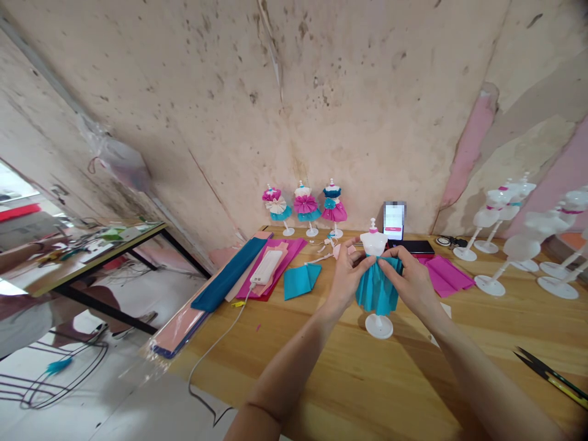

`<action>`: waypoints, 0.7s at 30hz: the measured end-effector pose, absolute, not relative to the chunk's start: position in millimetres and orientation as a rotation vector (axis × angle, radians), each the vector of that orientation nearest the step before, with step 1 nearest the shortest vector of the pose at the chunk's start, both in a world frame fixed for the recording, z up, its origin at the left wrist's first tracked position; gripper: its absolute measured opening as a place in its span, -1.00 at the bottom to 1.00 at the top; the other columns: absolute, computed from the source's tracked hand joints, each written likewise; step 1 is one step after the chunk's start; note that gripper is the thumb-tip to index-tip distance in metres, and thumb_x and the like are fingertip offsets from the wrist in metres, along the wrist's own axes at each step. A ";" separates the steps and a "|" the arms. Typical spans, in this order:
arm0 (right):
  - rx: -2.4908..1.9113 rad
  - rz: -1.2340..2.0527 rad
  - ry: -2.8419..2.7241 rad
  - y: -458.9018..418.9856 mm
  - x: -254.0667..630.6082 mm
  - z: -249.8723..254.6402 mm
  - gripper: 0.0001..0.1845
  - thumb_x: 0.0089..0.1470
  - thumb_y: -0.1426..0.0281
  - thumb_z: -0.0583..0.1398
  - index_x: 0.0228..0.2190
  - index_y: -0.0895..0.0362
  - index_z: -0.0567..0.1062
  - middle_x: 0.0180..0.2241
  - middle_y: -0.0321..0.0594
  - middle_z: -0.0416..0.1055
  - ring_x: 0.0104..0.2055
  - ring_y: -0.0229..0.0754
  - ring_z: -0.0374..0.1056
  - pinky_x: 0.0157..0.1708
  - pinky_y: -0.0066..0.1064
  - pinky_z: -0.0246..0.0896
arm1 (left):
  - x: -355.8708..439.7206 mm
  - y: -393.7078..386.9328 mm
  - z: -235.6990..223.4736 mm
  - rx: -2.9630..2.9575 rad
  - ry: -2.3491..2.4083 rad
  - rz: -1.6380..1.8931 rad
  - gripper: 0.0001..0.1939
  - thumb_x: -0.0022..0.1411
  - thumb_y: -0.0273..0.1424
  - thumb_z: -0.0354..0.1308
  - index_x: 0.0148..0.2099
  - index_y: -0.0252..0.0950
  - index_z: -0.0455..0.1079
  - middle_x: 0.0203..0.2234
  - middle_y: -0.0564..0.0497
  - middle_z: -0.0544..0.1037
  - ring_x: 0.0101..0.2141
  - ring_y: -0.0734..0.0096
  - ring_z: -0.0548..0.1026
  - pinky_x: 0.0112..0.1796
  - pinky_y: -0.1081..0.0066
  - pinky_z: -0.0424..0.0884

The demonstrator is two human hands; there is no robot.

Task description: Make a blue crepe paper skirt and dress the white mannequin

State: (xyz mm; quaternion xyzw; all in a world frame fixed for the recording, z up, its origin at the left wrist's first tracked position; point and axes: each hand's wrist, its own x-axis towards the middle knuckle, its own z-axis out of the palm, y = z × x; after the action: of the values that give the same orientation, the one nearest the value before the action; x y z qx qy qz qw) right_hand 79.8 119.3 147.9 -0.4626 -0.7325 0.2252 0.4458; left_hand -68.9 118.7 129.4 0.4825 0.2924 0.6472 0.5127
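Upright on the wooden table stands a small white dress-form stand [373,244] with a round base and a pink band at its neck. A gathered teal paper skirt [375,294] hangs round its waist. My left hand [348,272] pinches the skirt's top edge at the left front. Close beside it, my right hand [407,274] pinches the same edge at the right front. Thumbs of both hands meet near the middle of the waist. The back of the waist and the fingers behind it are hidden.
Three dressed mini forms [305,208] line the wall. Folded teal paper [301,282], magenta paper [444,274], a white power bank [267,267] and a phone [394,222] lie or stand around. Bare white forms [489,217] crowd the right; scissors [549,373] lie at front right. A person sits far left.
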 end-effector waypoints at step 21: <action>-1.194 0.556 -1.804 123.7 81.6 144.5 -0.76 0.13 0.16 0.13 -0.30 0.08 0.36 -0.43 -0.28 0.41 -0.48 -0.22 0.24 -0.49 -0.41 0.04 | -69.9 118.1 129.8 1.232 0.722 1.552 -0.36 0.11 -0.26 0.31 0.16 -0.22 0.11 -0.09 -0.12 0.53 -0.04 0.20 0.50 -0.01 0.20 0.38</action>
State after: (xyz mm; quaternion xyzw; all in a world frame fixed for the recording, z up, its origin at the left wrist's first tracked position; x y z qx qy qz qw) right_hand 81.6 123.7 144.5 -0.4806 -0.7258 0.2236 0.4385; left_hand -69.9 118.1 129.8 0.5082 0.2975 0.6401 0.4935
